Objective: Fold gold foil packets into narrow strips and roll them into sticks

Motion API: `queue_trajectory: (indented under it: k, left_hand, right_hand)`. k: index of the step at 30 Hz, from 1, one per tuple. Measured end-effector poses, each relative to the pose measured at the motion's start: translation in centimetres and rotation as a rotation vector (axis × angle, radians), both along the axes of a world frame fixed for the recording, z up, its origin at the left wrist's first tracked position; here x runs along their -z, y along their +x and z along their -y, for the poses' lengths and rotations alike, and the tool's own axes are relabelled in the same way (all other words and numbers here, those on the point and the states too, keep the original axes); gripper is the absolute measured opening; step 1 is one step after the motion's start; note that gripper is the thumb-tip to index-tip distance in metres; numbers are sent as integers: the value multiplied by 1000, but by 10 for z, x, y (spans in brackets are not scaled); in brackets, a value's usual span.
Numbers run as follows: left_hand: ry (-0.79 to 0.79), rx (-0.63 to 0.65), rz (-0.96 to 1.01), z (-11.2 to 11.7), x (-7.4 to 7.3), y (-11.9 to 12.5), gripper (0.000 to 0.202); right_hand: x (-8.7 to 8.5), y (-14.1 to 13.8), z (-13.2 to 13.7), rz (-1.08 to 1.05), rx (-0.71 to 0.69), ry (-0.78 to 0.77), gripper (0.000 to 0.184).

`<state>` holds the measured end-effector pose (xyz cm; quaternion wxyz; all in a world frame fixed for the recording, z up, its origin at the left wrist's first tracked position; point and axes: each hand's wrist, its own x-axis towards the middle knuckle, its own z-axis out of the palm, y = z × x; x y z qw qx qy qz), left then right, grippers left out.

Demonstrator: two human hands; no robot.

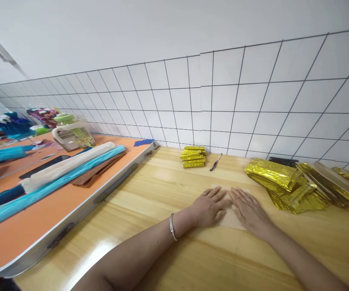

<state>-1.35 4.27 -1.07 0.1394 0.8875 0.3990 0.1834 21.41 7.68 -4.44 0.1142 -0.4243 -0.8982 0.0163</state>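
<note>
1. Thin, pale translucent rectangular sheet (231, 218): right of centre in the lower half of the frame, flat on the light wood-grain tabletop (150, 194), partly covered by hands.
2. Left hand (208, 207): palm down on the sheet's left part, fingers extended, not gripping; silver-coloured bangle (171, 227) on wrist.
3. Right hand (249, 211): palm down on the sheet's right part, also flat, not gripping. Fingertips of both hands near each other.
4. Small stack of shiny gold foil bundles (193, 157): above the left hand; dark slim pen (216, 162) just right of it.
5. Large pile of gold foil strips (283, 184): right side of frame.
6. Orange-topped surface with pale raised edge (62, 214): left side, bearing long bright-blue rolled material (53, 184).
</note>
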Motion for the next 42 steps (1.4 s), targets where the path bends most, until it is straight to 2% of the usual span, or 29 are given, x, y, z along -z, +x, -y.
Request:
queue_trajectory:
  k: [3, 7, 10, 12, 15, 19, 24, 28, 31, 35, 38, 42]
  left_hand:
    - [-26, -17, 49, -3, 2, -5, 65]
    - [-58, 39, 70, -7, 1, -12, 67]
    - [-98, 83, 95, -8, -2, -16, 70]
    - [-112, 116, 99, -9, -5, -19, 74]
    - [-124, 163, 120, -10, -10, -23, 79]
    - [-172, 201, 145, -12, -13, -30, 86]
    - [-220, 242, 103, -16, -12, -41, 89]
    - [-249, 249, 96, -16, -13, -46, 82]
    - [-245, 218, 140, -13, -13, -45, 77]
    - [-232, 209, 144, -11, -13, -43, 87]
    - [-208, 224, 151, -10, -13, -43, 91]
    - [-203, 215, 150, -10, -12, -42, 86]
  right_hand:
    - [-3, 10, 2, 35, -21, -26, 62]
    - [-11, 30, 6, 48, -100, -142, 79]
    - [-25, 45, 11, 34, -192, -279, 98]
    - [-36, 50, 15, 38, -206, -362, 102]
    - [-50, 51, 20, 34, -215, -415, 93]
    - [-61, 49, 23, -25, -207, -420, 85]
    - [-66, 50, 21, -112, -172, -455, 79]
    - [-66, 54, 16, -217, -155, -468, 67]
    - [-67, 55, 16, -202, -149, -475, 72]
    - [-67, 55, 19, -66, -183, -450, 81]
    - [-62, 54, 19, -1, -198, -390, 65]
    - [-56, 51, 13, -52, -229, -353, 39]
